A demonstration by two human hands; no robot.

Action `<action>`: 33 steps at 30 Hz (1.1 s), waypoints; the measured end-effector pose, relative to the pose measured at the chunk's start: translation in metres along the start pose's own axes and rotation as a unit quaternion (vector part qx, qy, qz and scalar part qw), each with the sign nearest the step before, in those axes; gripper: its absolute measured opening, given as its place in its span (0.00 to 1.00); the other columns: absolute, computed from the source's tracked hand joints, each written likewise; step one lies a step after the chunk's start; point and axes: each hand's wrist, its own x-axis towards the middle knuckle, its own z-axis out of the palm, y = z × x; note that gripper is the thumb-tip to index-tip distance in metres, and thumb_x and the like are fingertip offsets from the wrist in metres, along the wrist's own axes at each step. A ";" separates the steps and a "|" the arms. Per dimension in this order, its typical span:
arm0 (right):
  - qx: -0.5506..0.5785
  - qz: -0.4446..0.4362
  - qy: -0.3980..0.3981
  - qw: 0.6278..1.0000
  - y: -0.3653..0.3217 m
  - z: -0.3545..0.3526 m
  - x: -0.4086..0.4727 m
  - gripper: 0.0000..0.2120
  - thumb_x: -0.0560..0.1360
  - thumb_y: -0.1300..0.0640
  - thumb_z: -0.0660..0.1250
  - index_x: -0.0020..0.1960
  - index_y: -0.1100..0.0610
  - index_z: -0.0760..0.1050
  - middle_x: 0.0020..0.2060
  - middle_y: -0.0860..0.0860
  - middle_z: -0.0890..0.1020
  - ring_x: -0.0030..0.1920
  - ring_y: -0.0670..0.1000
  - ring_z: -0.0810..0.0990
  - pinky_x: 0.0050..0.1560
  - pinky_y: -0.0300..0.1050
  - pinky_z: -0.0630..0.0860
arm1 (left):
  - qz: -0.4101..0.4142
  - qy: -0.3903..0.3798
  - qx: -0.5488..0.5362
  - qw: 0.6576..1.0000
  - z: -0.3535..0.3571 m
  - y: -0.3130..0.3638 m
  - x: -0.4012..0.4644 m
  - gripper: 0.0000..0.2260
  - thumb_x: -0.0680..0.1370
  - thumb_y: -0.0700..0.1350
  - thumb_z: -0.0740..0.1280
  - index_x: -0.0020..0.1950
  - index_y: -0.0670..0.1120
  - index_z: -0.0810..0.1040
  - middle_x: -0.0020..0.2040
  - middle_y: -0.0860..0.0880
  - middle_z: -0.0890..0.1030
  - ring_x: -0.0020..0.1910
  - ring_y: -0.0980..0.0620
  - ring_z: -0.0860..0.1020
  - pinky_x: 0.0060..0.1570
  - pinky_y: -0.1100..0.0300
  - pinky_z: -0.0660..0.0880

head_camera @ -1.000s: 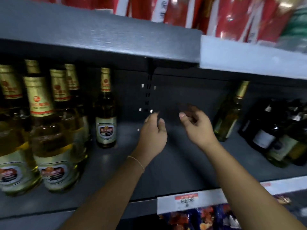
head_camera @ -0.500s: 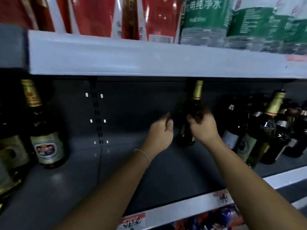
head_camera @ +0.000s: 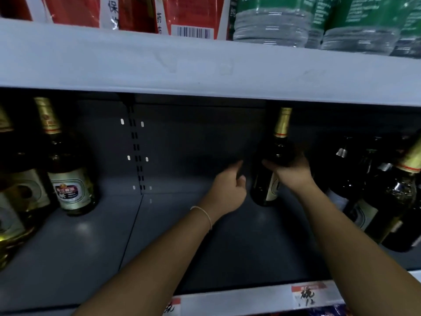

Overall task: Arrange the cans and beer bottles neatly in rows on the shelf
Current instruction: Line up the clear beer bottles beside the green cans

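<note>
Right hand [head_camera: 290,172] wrapped around the dark bottle [head_camera: 272,169], left hand [head_camera: 227,190] loose and free, we should slide it upright along the shelf [head_camera: 227,252] toward the left row [head_camera: 70,169].

The right hand [head_camera: 290,173] grips a dark beer bottle [head_camera: 274,153] by its shoulder, its fingers [head_camera: 270,164] curled round the glass below the gold foil neck. The bottle stands upright on the grey shelf [head_camera: 91,258]. Just left of those fingers the left hand [head_camera: 227,192] hovers with loosely curled fingers, holding nothing, close to the bottle but apart from it; a thin bracelet [head_camera: 205,215] circles its wrist. Far left of the fingers stands a labelled beer bottle [head_camera: 68,179] beside others. Right of the fingers dark bottles [head_camera: 391,197] crowd together. Above them, an upper shelf [head_camera: 205,65] carries red packs [head_camera: 136,12] and water bottles [head_camera: 273,23].
</note>
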 end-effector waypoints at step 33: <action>0.083 0.003 -0.065 0.994 -0.165 0.170 -0.158 0.25 0.51 0.36 0.81 0.39 0.52 0.81 0.35 0.45 0.85 0.39 0.46 0.84 0.44 0.52 0.83 | -0.081 0.170 0.066 0.980 -0.150 -0.074 -0.130 0.32 0.59 0.56 0.81 0.58 0.51 0.72 0.50 0.55 0.80 0.48 0.56 0.78 0.48 0.62 0.77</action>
